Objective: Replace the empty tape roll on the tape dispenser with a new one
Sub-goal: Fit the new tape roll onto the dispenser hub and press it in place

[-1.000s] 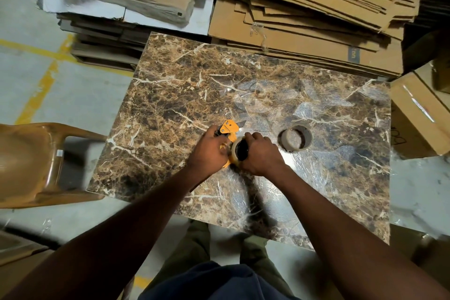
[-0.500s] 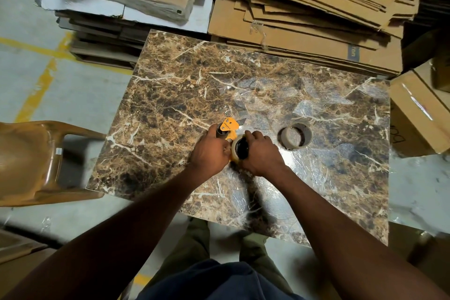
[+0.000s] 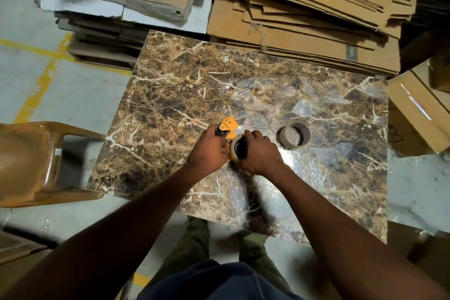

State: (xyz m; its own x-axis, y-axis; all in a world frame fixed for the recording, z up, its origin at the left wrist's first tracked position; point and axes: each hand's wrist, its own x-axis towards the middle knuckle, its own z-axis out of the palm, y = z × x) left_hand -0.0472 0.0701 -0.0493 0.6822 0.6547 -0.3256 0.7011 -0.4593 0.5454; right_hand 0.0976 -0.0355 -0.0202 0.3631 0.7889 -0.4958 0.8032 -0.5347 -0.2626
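Observation:
An orange tape dispenser lies on the marble-patterned table near its middle. My left hand is closed around the dispenser's body from the left. A new roll of clear tape with a dark centre sits against the dispenser, and my right hand grips this roll from the right, fingers over its top. A bare brown cardboard tape core lies flat on the table, a hand's width to the right of my right hand.
Stacks of flattened cardboard lie beyond the table's far edge. A cardboard box stands at the right edge. A brown plastic chair stands left of the table. Grey floor with yellow lines is at left.
Both hands stay at the same spot on the dispenser and roll; my right fingers have shifted slightly over the roll. The camera view has drifted a little.

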